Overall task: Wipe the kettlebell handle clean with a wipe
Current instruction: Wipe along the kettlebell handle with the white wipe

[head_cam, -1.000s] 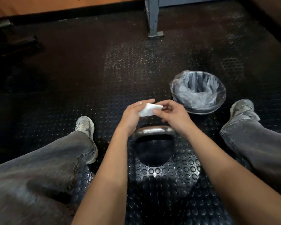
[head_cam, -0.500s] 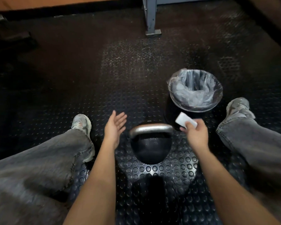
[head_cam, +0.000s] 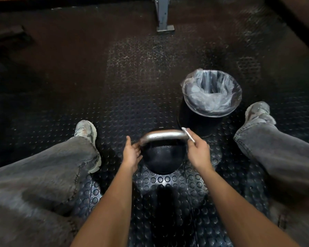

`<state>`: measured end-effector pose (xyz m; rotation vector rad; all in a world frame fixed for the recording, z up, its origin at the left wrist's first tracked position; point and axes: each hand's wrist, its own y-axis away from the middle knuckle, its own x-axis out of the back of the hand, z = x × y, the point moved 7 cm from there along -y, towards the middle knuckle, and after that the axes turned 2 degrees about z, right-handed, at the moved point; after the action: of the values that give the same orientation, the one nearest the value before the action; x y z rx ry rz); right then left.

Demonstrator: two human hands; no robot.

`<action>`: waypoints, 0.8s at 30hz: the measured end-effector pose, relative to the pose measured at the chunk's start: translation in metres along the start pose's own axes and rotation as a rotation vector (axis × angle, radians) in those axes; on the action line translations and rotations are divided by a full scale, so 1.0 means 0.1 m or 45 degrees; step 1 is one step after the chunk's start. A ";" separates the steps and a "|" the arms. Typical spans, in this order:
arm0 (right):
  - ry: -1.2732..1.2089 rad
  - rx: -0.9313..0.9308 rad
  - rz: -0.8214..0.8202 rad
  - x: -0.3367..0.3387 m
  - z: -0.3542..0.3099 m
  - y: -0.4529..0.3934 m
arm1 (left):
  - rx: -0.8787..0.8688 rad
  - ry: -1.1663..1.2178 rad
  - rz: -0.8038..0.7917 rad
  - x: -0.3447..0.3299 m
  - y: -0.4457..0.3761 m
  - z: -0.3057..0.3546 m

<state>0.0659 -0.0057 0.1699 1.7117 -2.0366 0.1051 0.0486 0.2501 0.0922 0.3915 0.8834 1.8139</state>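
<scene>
Head camera view, looking down: a black rubber floor (head_cam: 132, 90) with raised round studs fills a dim room, with a strip of brown wall along the far edge and the foot of a grey metal post (head_cam: 164, 24) standing well beyond the kettlebell. The black round cast-iron kettlebell (head_cam: 163, 157) sits upright on the floor between the seated person's spread legs in grey denim trousers (head_cam: 43, 166), its worn silvery metal handle (head_cam: 163, 136) arching over the top. The handle's long axis runs left to right across the view, level with the floor.

The left hand (head_cam: 132, 154) is at the left end of the handle, thumb raised and fingers (head_cam: 138, 148) loosely curved against the handle's left leg; whether they wrap fully around it cannot be told. The right hand (head_cam: 199, 154) is at the right end, pinching a small folded white wipe (head_cam: 188, 134) between thumb and fingertips. The wipe stands edge-on, its far end touching the handle's right corner.

A black round waste bin lined with a clear plastic bag (head_cam: 212, 97) stands just beyond the kettlebell to the right. Pale grey trainers show either side of the kettlebell, the left shoe (head_cam: 86, 130) near it and the right shoe (head_cam: 257, 111) beside the bin.
</scene>
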 end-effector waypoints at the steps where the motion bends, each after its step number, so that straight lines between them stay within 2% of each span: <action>1: -0.010 0.082 0.016 0.01 -0.09 0.05 | -0.002 0.010 -0.001 0.01 0.00 -0.02; 3: 0.003 0.184 0.065 -0.01 -0.09 0.14 | -0.009 0.023 0.023 0.04 -0.02 -0.06; 4: 0.010 0.162 0.093 -0.03 -0.01 0.17 | -0.009 0.020 0.029 0.05 -0.03 -0.08; 8: -0.013 -0.214 0.094 -0.16 0.38 0.10 | 0.006 0.010 0.003 0.06 -0.07 -0.14; 11: 0.055 -0.281 0.033 -0.20 0.34 -0.03 | 0.062 0.036 -0.037 0.04 -0.07 -0.20; 13: 0.073 -0.108 0.003 -0.17 0.14 -0.03 | 0.073 0.055 -0.040 0.04 -0.07 -0.22; 16: 0.190 0.368 -0.038 -0.14 -0.15 0.12 | 0.063 0.064 -0.025 0.04 -0.06 -0.22; 18: 0.253 0.481 -0.009 -0.14 -0.12 0.25 | 0.066 0.068 -0.016 0.04 -0.04 -0.22; 21: 0.265 0.231 0.058 -0.11 0.09 0.26 | 0.065 0.061 -0.017 0.04 -0.08 -0.23; 24: 0.252 -0.141 -0.015 -0.17 0.30 0.08 | 0.068 0.046 -0.038 0.05 -0.09 -0.24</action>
<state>0.0508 0.0009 0.1389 1.5795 -1.8535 0.1486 0.0376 0.2467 0.0691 0.3791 0.9596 1.7776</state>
